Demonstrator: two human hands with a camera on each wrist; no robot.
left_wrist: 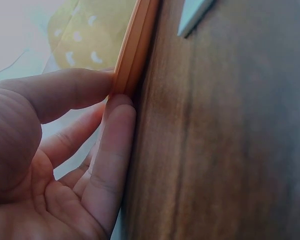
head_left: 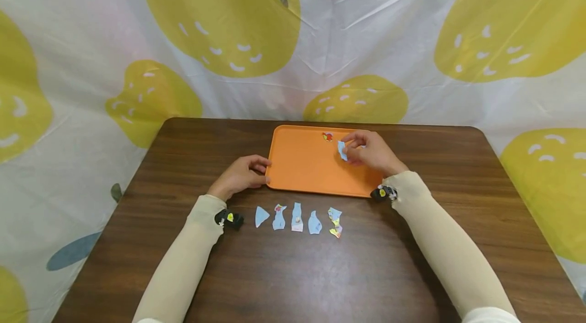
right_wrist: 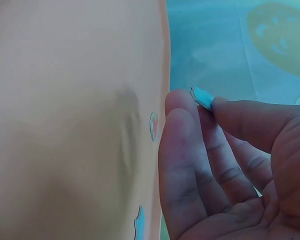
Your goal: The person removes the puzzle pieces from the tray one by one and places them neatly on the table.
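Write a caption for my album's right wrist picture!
A right hand pinches a blue piece over the tray, where a reddish piece and another blue one lie.

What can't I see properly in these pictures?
Head view: part of the held piece, covered by the right hand.
Head view: prints on the row of pieces, too small to read.
Left wrist view: a pale piece, cut off by the top edge.
Right wrist view: a blue piece, cut off by the bottom edge.

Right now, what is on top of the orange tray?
On the orange tray lie a small red-printed scrap and, partly hidden, a blue scrap. The right hand pinches another blue scrap over the tray. Whatever else that hand covers cannot be seen.
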